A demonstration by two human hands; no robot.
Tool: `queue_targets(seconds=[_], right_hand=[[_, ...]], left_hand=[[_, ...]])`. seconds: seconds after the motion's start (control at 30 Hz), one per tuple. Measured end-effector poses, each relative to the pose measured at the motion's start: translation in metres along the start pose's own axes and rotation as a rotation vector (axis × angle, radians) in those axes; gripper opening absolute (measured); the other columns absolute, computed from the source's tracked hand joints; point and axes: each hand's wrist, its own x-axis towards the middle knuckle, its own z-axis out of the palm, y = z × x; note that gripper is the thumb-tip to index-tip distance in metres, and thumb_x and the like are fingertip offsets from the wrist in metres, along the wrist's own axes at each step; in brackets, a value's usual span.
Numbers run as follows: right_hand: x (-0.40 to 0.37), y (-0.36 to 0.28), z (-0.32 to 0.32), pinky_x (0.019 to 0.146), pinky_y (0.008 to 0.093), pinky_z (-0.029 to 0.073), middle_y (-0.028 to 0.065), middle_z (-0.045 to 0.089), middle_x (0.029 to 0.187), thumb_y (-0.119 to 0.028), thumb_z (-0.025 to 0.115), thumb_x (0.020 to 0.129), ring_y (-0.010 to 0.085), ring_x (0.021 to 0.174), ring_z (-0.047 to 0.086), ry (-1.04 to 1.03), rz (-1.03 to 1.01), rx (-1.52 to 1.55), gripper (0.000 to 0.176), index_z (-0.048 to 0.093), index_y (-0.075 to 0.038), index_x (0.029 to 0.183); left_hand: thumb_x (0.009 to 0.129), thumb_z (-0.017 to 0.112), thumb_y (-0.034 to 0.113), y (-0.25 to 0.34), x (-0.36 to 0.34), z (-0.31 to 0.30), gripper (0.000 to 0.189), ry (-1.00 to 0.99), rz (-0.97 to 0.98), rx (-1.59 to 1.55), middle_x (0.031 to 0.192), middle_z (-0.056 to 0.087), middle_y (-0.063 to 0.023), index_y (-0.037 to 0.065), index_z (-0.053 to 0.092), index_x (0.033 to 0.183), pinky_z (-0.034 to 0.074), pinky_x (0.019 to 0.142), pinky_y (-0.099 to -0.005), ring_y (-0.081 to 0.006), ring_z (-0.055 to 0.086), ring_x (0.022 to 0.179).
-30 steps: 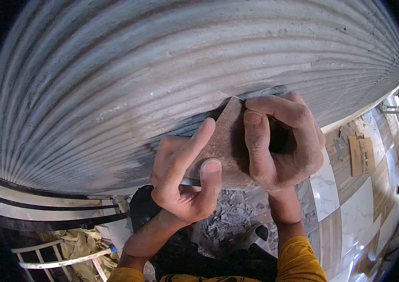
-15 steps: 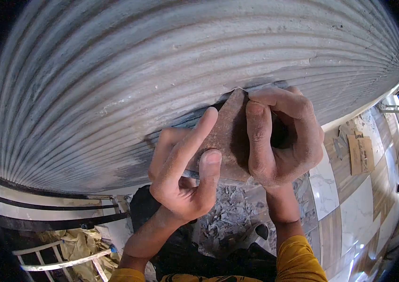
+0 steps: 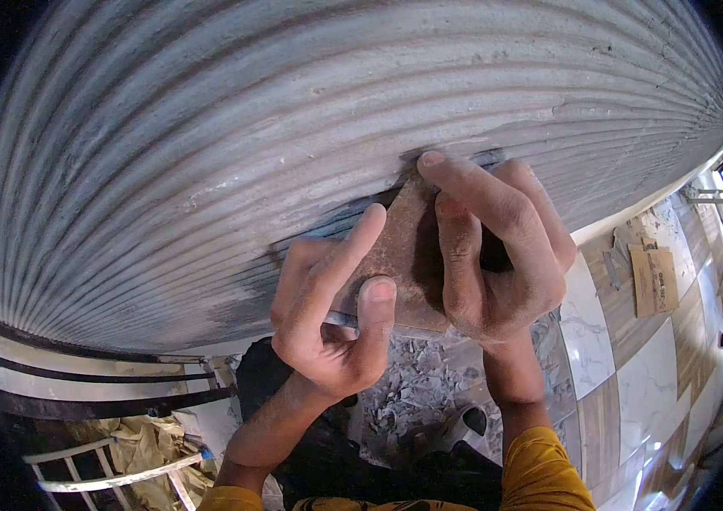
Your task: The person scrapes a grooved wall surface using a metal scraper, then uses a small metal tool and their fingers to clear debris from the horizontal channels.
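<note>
A flat, rough brown plate [image 3: 413, 255] with slanted sides stands between my hands, its upper corner at the grey ribbed surface [image 3: 361, 111]. My left hand [image 3: 327, 315] grips the plate's left side, thumb on the near face and index finger stretched up along it. On the other side, my right hand [image 3: 510, 255] holds the right edge, with the thumb against the plate and the index fingertip at its top corner. Both hands look dusty. Darker smudges on the ribs surround the plate, and some of the fingers are hidden behind it.
Pale flakes of debris [image 3: 417, 383] cover the floor below, beside a shoe [image 3: 468, 422]. Flattened cardboard [image 3: 654, 281] lies on the tiles at right. A white metal frame [image 3: 123, 484] and crumpled brown sheeting [image 3: 144, 443] are at lower left.
My right hand has shifted slightly left and down, and its index finger has stretched out over the plate's top corner. The left hand has barely moved.
</note>
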Motion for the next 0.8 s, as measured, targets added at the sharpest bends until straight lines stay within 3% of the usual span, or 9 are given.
queue_targets(seconds=[0.43,0.5,0.6,0.73,0.8], right_hand=[[0.002,0.000,0.003,0.048,0.0239,0.035,0.0069,0.057,0.068,0.008,0.059,0.084,0.0115,0.055,0.046,0.009,-0.039,-0.033,0.019,0.067,0.004,0.100],[-0.001,0.001,0.006,0.042,0.0268,0.038,0.0039,0.052,0.064,-0.002,0.068,0.066,0.0134,0.049,0.048,0.123,-0.019,-0.039,0.032,0.071,-0.004,0.097],[-0.008,0.001,0.004,0.044,0.0256,0.041,0.0057,0.057,0.067,-0.001,0.067,0.067,0.0133,0.050,0.052,0.217,-0.056,-0.025,0.028,0.071,-0.001,0.095],[-0.021,0.000,0.001,0.047,0.0265,0.045,0.0087,0.061,0.069,0.002,0.068,0.071,0.0154,0.051,0.056,0.196,-0.100,0.033,0.027,0.068,0.001,0.098],[-0.027,-0.005,0.010,0.052,0.0279,0.048,0.0119,0.063,0.076,0.003,0.070,0.077,0.0181,0.056,0.060,0.294,0.113,0.111,0.028,0.062,0.003,0.104]], left_hand=[[0.082,0.061,0.002,0.004,0.005,-0.001,0.038,0.014,0.013,0.009,0.094,0.066,-0.0150,-0.010,0.063,0.117,0.045,0.068,-0.0269,-0.0167,0.054,0.076],[0.082,0.061,0.002,0.005,0.004,-0.002,0.037,-0.006,0.037,0.016,0.094,0.067,-0.0153,-0.009,0.064,0.117,0.045,0.068,-0.0270,-0.0168,0.055,0.075],[0.082,0.061,0.003,0.008,0.003,-0.001,0.035,-0.031,0.107,0.015,0.094,0.067,-0.0145,-0.008,0.065,0.116,0.045,0.067,-0.0271,-0.0169,0.056,0.074],[0.082,0.062,0.004,0.010,-0.003,-0.002,0.035,-0.041,0.130,0.012,0.093,0.067,-0.0136,-0.007,0.065,0.116,0.045,0.066,-0.0283,-0.0174,0.056,0.073],[0.082,0.062,0.005,0.010,-0.002,-0.005,0.035,-0.065,0.048,0.043,0.093,0.067,-0.0140,-0.007,0.066,0.114,0.046,0.066,-0.0295,-0.0179,0.056,0.073]])
